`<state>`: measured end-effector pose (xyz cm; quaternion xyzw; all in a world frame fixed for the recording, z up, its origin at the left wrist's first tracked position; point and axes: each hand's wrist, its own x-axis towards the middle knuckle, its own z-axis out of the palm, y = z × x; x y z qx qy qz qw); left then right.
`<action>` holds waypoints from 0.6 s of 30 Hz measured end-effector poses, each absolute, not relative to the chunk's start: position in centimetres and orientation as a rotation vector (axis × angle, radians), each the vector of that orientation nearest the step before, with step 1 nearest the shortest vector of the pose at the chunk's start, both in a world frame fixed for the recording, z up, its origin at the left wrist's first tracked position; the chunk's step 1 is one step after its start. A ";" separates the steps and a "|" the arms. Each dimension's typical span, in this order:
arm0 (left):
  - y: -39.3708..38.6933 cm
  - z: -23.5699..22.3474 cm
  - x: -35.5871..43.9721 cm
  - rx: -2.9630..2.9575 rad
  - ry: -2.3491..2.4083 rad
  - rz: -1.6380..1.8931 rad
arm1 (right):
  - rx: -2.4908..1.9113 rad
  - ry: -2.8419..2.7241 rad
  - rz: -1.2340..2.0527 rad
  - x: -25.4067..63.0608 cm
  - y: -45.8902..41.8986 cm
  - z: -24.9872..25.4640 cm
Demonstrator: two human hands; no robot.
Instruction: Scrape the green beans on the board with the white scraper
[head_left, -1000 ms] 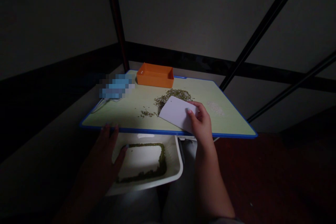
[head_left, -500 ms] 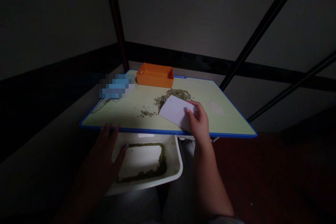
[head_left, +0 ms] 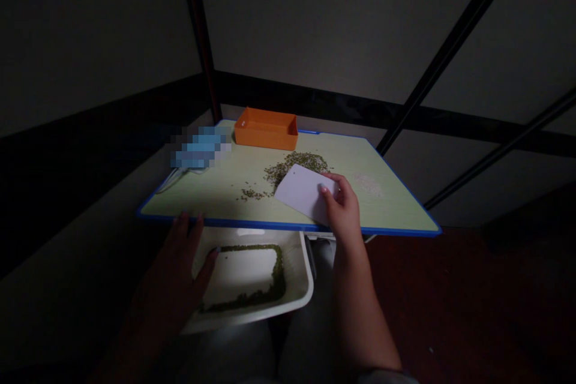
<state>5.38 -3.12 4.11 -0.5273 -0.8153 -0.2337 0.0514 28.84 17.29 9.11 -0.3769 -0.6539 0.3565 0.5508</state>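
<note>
A white card (head_left: 302, 193) is pinched in my right hand (head_left: 344, 211), thumb on top, tilted over the pale green board (head_left: 216, 201) with the blue rim. Just behind the card lies a heap of small green-brown grains (head_left: 310, 160), partly hidden by it; a single speck rests on the card. A smaller scatter of grains (head_left: 252, 194) lies to its left. At the board's front left edge, my left hand (head_left: 182, 264) has its fingers apart, in shadow. Below it is a white plastic tub (head_left: 302, 294) with green grains along its inner sides.
An orange box (head_left: 266, 138) stands at the back of the board. A blurred-out blue item (head_left: 200, 149) with white straps or cords lies at the left edge. Pale grains (head_left: 369, 184) are spread on the right. Walls rise close behind and to the left.
My right hand and the card have shifted very slightly to the right. The left hand, the tub and the grain heaps look the same.
</note>
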 end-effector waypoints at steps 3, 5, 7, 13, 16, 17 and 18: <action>-3.1 4.3 5.5 -1.600 -2.499 -0.701 | -0.889 -1.550 0.824 28.7 17.2 9.1; -3.1 4.4 5.5 -1.601 -2.496 -0.709 | -0.888 -1.553 0.811 28.6 17.2 9.1; -3.1 4.5 5.5 -1.602 -2.491 -0.715 | -0.876 -1.560 0.810 28.5 17.2 9.1; -3.0 4.4 5.4 -1.611 -2.493 -0.702 | -0.829 -1.583 0.836 28.2 17.1 9.2; -3.0 4.3 5.3 -1.613 -2.502 -0.689 | -0.816 -1.575 0.838 28.2 17.0 9.3; -3.0 4.2 5.3 -1.615 -2.504 -0.685 | -0.817 -1.567 0.836 28.3 17.0 9.3; -3.0 4.2 5.3 -1.613 -2.506 -0.682 | -0.821 -1.560 0.832 28.3 16.9 9.3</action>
